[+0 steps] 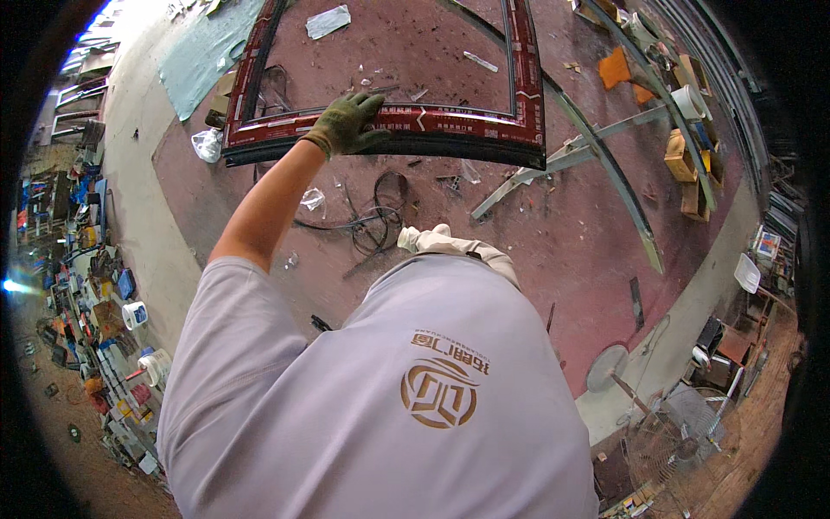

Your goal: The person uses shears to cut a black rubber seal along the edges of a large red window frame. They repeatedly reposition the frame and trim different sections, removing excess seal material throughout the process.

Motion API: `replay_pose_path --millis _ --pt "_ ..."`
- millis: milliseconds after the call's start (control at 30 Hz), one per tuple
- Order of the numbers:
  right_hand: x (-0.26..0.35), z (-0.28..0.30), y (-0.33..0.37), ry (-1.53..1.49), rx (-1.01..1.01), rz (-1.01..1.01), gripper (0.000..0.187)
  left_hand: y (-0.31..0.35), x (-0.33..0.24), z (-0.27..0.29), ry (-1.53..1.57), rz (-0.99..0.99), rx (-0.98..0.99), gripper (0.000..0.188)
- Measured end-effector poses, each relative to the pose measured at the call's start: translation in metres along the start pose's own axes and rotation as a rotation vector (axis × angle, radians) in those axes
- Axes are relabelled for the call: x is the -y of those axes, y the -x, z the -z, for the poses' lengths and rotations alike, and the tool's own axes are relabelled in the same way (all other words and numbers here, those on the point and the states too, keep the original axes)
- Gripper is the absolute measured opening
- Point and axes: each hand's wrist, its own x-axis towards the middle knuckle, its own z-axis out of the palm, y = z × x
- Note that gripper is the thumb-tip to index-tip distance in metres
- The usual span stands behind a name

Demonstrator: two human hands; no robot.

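Note:
My left hand (348,124), in a green work glove, reaches forward from the left. It holds the near bar of a large window frame (471,121). Its fingers lie over the bar's inner edge, and the thumb stretches along the bar's face. The frame is dark, covered with red printed protective film, and has a black outer edge. Its far side runs out of the picture at the top. My right hand does not show. My light grey shirt (346,406) fills the lower middle.
A loose black strip (376,216) lies coiled on the dark red floor. Right of the frame are a long grey bar (571,160) and a curved strip (618,177). Cardboard boxes (681,156) stand farther right. Clutter and a white bucket (135,315) line the left; a fan (661,445) stands lower right.

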Motion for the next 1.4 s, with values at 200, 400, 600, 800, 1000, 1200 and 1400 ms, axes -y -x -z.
replay_pose_path --millis 200,400,600,800,1000,1200,1400 --pt "0.004 0.006 0.001 -0.016 0.005 -0.004 0.074 0.008 0.007 0.008 -0.073 0.062 0.124 0.071" --pt "0.002 0.009 0.0 -0.021 0.006 -0.002 0.075 0.006 0.002 0.01 -0.114 0.152 0.174 0.072" --pt "0.003 0.01 -0.002 -0.034 0.01 -0.002 0.075 0.024 0.015 0.02 -0.16 0.17 0.142 0.08" --pt "0.004 0.013 -0.001 -0.033 0.007 -0.005 0.075 0.027 0.021 0.016 -0.165 0.172 0.115 0.072" --pt "0.006 0.017 -0.001 -0.035 0.01 -0.01 0.076 0.032 0.021 0.018 -0.136 0.185 0.093 0.07" --pt "0.007 0.024 -0.002 -0.021 0.008 -0.018 0.076 0.046 0.034 0.026 -0.146 0.21 0.072 0.071" --pt "0.008 0.031 -0.001 0.007 0.016 -0.016 0.076 0.046 0.032 0.027 -0.158 0.292 0.165 0.071"
